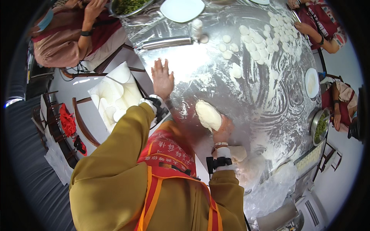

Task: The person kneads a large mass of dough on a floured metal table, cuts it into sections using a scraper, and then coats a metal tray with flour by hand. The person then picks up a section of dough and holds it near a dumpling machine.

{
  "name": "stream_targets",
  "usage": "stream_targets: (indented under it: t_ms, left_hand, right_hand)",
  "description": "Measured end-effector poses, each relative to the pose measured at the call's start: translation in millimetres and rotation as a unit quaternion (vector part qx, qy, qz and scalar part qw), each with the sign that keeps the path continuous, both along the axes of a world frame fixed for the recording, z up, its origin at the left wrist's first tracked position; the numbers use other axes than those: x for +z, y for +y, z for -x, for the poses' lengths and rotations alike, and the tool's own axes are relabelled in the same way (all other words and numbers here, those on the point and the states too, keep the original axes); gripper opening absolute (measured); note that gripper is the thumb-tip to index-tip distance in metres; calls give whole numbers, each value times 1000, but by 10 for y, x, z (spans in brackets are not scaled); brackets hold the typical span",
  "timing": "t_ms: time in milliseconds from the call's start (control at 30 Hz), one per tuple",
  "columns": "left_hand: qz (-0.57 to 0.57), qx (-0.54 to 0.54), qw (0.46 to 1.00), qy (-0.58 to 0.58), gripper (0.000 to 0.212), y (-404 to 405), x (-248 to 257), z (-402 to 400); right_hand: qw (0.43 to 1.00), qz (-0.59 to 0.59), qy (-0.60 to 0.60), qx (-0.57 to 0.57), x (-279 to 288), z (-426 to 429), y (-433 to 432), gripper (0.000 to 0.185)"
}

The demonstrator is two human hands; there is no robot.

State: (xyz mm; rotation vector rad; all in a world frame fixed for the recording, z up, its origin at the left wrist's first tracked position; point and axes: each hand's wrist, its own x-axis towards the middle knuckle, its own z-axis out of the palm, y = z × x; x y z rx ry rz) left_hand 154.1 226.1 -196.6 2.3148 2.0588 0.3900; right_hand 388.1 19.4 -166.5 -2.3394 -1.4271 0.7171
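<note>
My right hand [225, 129] grips one end of a pale, oval lump of dough [207, 115] at the near side of the floured metal table [185, 101]. My left hand [162, 80] is flat and palm down by the table's left edge, fingers apart and nothing held; whether it touches the surface I cannot tell. Beyond it lies a metal rolling pin [166, 42]. Partly hidden behind my right wrist is another piece of dough [238, 153].
Small dough discs [255, 43] lie scattered across the far right. A white plate [182, 10] stands at the back, and a steel bowl of green filling [320, 127] at the right. Clear plastic sheeting [271, 187] covers the near right corner. Other people sit around the table.
</note>
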Motion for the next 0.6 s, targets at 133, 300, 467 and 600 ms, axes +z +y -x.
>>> stream_targets:
  t_ms: [133,300,467,600]
  left_hand:
    - [17,-337,918,-209,46,-28,-152,-1139]
    - [277,-386,833,-284,50,-99,357,-1672]
    - [269,-513,812,-74,66,-446,400,-1068]
    - [279,-499,820,-26,61,-537,762,-1128]
  right_hand:
    - [1000,-27,5,16,-103,3,-69,70]
    - [1000,7,12,-5,22,-30,-13,68]
    - [996,-61,65,-8,-3,-133,-8,60]
    - [991,-133,26,16,308,-214,93,61]
